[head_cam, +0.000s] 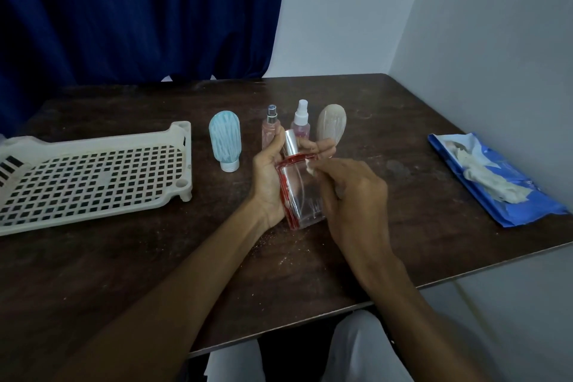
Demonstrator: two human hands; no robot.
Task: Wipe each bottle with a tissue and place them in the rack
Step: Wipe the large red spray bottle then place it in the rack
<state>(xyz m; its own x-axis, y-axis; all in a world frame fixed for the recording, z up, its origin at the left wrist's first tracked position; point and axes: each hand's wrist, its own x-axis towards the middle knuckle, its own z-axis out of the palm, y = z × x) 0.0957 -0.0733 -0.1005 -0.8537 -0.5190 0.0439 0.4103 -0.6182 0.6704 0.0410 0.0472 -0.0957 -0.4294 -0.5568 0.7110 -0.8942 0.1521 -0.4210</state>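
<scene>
1. the left hand (268, 178) cradles a clear rectangular glass bottle with red edging and a silver cap (299, 183) from behind, its fingers (325, 146) clamped round the neck and back; the palm side is hidden by the bottle.
2. the right hand (356, 198) presses a small white tissue (310, 168) against the bottle's shoulder, fingers pinched together on it; most of the tissue is hidden under them.
3. the bottle is held tilted above the dark brown wooden surface (310, 273), apart from the beige perforated plastic rack (90, 177) at the left, whose left end is cut off by the frame.
4. behind the hands stand a pale blue squeeze bottle on its white cap (224, 139), a slim pink spray bottle (270, 127), a pink spray bottle with white nozzle (300, 119) and a beige squeeze bottle (331, 122), their lower parts partly hidden.
5. a blue tissue pack (493, 177) lies open at the right.
</scene>
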